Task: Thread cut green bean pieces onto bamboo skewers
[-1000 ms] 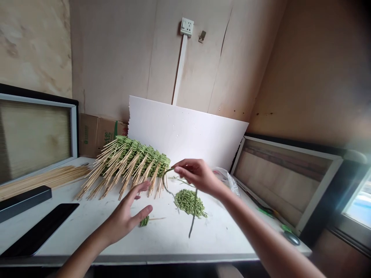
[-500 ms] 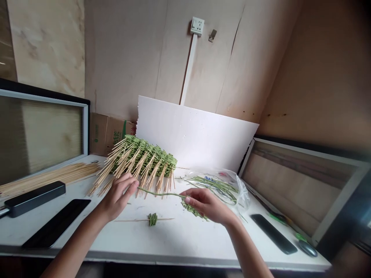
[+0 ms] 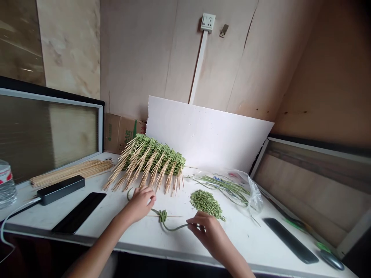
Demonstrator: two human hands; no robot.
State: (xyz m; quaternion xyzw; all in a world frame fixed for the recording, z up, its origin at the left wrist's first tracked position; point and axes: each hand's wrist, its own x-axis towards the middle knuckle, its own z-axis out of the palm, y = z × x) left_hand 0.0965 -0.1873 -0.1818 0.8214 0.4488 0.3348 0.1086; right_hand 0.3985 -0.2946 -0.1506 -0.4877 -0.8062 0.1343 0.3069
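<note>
- I have my right hand (image 3: 208,229) in a narrow pinch, thumb against fingers, with hold of a green stem (image 3: 174,230) just above the counter (image 3: 162,243).
- My left hand (image 3: 141,204) is half curled; green shows on both sides of it, but its fingers hide the contact, so I can't tell how firmly it grips.
- Between my hands, the stem sags in a loose bend by the green bundle (image 3: 163,217) on the thin skewer (image 3: 175,216); whether it touches the bundle I can't tell.
- I'd take up that slack gently, since a stem this thin probably kinks or snaps under a sharp pull.
- A light pinch seems best; squeezing hard could bruise the stem.
- The skewer lies loose, so I'd avoid dragging the stem across it and rolling the bundle away.
- I'd swing my right hand clear of the heap of cut pieces (image 3: 206,202) just behind it, which scatters easily, I judge.
</note>
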